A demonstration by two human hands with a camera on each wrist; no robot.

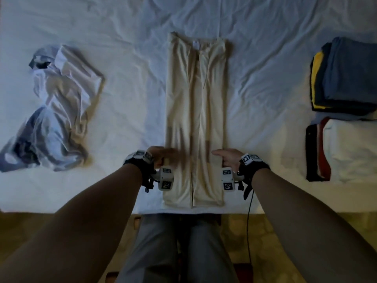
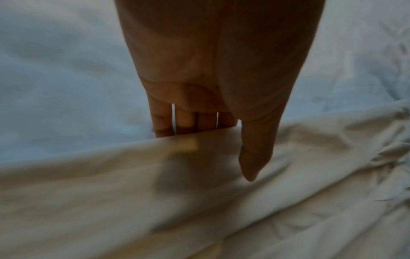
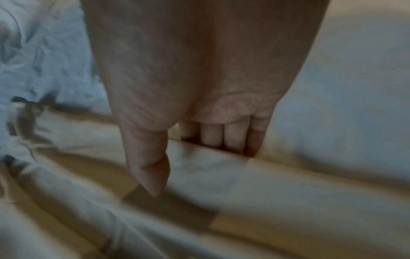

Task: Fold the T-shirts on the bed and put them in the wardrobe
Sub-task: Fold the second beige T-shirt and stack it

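So the whole upper part of the head view is taken up by the bed (image 1: 122, 27), covered in a wrinkled white sheet. Down the middle of it a cream T-shirt (image 1: 195, 103) is laid out as a long narrow strip, both sides folded in so the edges meet along a centre line, collar end far from the person and hem near the bed's edge.

Off to the left, well apart from it, a crumpled pile of unfolded shirts (image 1: 55, 111) is seen, whitish and grey-blue. On the right side two stacks of folded shirts are parked: a far stack (image 1: 346, 74) with a grey-blue one on top and yellow and dark layers under it, and a near stack (image 1: 346, 152) topped with white over red and black edges.

The left hand (image 1: 161, 157) is set at the strip's left edge, partway up from the hem. In the left wrist view its fingers (image 2: 184, 121) are tucked under the fabric edge with the thumb (image 2: 255, 152) stretched over the top, so the edge looks lightly pinched rather than squeezed. The right hand (image 1: 228, 158) is mirrored at the right edge: fingers (image 3: 230, 136) slid below the fold, thumb (image 3: 150, 166) lying on top.

Both wrist views are blurry.
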